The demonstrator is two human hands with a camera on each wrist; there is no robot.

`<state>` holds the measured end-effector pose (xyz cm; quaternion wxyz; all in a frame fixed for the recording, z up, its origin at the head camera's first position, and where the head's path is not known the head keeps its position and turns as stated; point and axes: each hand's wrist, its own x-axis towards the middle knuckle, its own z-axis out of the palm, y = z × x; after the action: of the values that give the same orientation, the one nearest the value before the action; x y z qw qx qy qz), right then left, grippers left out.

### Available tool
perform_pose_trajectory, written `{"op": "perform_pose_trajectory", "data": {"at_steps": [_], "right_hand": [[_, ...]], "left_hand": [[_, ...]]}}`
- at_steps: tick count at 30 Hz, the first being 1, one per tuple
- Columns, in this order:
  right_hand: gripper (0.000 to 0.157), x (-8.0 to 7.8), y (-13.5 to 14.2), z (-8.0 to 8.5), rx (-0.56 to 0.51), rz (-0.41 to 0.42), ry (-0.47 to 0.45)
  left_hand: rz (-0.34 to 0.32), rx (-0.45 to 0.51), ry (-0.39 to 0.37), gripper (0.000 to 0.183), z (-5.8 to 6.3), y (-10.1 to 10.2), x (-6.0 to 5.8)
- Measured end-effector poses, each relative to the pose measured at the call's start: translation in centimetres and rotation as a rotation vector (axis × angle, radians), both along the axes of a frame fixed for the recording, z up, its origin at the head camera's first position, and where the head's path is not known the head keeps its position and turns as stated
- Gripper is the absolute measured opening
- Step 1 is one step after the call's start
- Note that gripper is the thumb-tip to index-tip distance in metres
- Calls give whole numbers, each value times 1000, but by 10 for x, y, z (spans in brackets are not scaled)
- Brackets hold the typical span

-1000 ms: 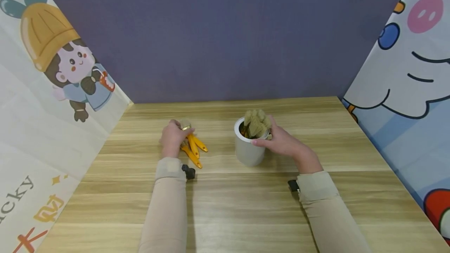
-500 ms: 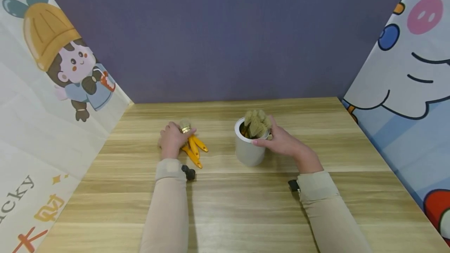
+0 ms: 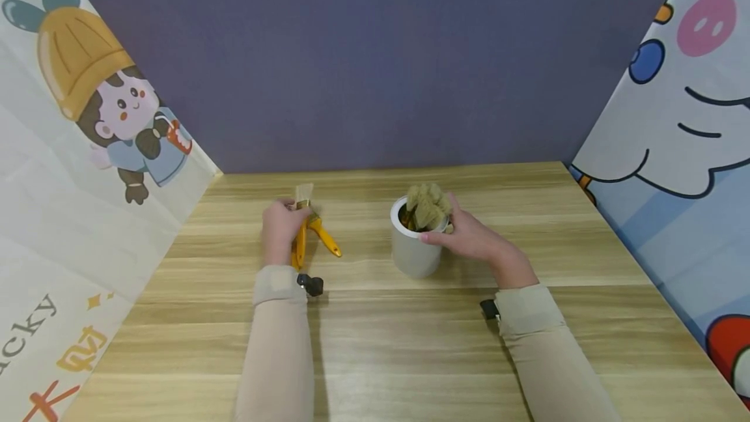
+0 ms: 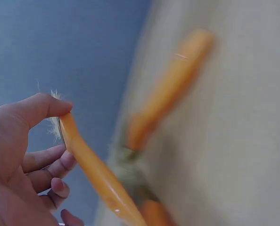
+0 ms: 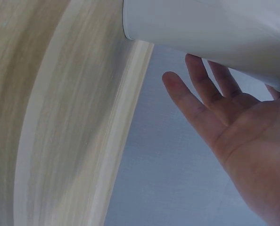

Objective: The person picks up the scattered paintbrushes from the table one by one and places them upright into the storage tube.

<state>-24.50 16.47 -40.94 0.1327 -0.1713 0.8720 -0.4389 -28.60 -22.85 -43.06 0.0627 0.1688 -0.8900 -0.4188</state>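
My left hand (image 3: pixel 280 230) pinches a paintbrush (image 4: pixel 95 167) between thumb and fingers, close to where its orange handle meets the bristles. Its pale bristles point away from me in the head view. Two more orange-handled paintbrushes lie beneath and beside it, one handle (image 3: pixel 325 239) slanting out to the right. To the right stands a white cylindrical container (image 3: pixel 417 256), upright on the table. Tan bristle heads (image 3: pixel 429 206) of several paintbrushes stick out of its top. My right hand (image 3: pixel 469 233) holds the container at its right side, thumb at the front rim and fingers behind.
The wooden table (image 3: pixel 381 344) runs back to a dark blue-grey panel (image 3: pixel 375 64). Cartoon-printed sheets border it, one on the left (image 3: pixel 47 213) and another on the right (image 3: pixel 691 213).
My left hand has drawn slightly left with the pinched paintbrush, whose bristles now stand out farther. The brushes beneath have shifted and spread differently. The right hand and container have stayed put.
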Motion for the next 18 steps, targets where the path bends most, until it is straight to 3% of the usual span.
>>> {"op": "perform_pose_trajectory", "data": {"at_steps": [4, 9, 14, 18], "right_hand": [[116, 0, 0, 0, 1, 1, 8], [111, -1, 0, -1, -23, 7, 12], [114, -1, -1, 0, -15, 3, 6], [114, -1, -1, 0, -12, 7, 13]], "left_hand": [[-15, 161, 92, 71, 29, 0, 0], [-80, 303, 156, 77, 74, 9, 13], [-186, 355, 238, 57, 110, 32, 30], [-276, 419, 294, 42, 132, 58, 45]]}}
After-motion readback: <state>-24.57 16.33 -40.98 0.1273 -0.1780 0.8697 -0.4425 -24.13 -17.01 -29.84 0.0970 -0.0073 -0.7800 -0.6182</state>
